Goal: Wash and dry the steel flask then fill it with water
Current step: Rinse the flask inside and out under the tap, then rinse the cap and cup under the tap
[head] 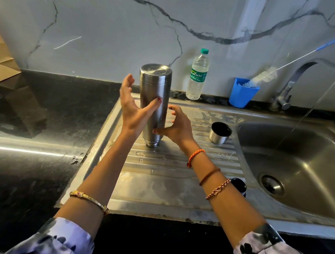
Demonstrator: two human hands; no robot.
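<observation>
Steel flask (154,98) stood upside down, mouth on ribbed drainboard (159,177), between both hands. Left hand (133,106) spread loose, thumb tip touching flask side. Right hand (175,125) splayed, thumb against lower body, gripping nothing. Steel cup (219,133) just right; tap (309,77) ran into sink (299,156).

Flask (154,106) stands upside down on drainboard (158,185), left of sink basin (298,165). Cup lid (219,133) sits btwn flask & basin. Water bottle (198,75) behind flask; holder w/ brush (242,92) right of bottle.
</observation>
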